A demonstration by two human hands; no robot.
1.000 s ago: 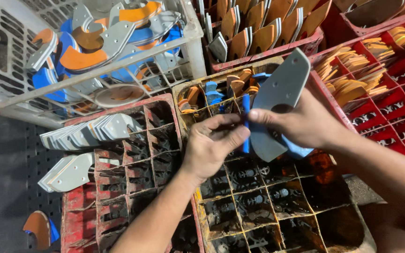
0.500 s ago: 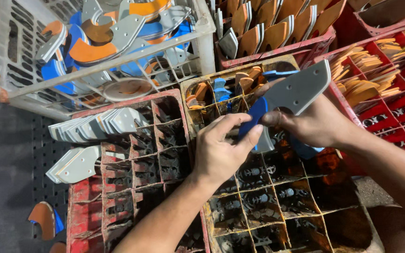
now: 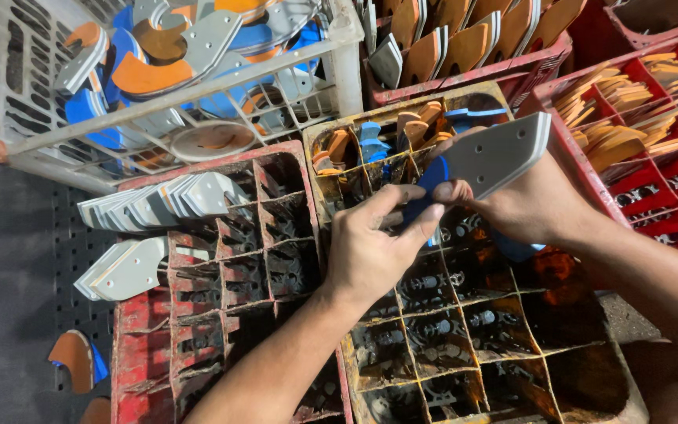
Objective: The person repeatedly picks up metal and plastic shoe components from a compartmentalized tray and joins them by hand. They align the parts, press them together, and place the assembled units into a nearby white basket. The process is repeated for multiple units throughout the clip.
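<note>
My right hand (image 3: 531,206) holds a grey flat plate with small holes (image 3: 496,155) above a dirty yellow divided crate (image 3: 464,330). A blue piece (image 3: 427,192) lies under the plate's near end. My left hand (image 3: 370,247) pinches that blue piece between thumb and fingers, right beside the fingertips of my right hand. Both hands hover over the crate's upper cells, which hold orange and blue cut pieces (image 3: 370,137).
A red divided crate (image 3: 198,314) at left carries stacked grey plates (image 3: 158,202). A white basket (image 3: 158,86) behind holds mixed grey, orange and blue pieces. Red crates (image 3: 653,157) at right and back hold orange pieces. An orange and blue piece (image 3: 76,360) lies on the dark floor.
The grey plate has been turned and lifted up to the right. My left hand has closed its thumb and fingers on the blue piece under it.
</note>
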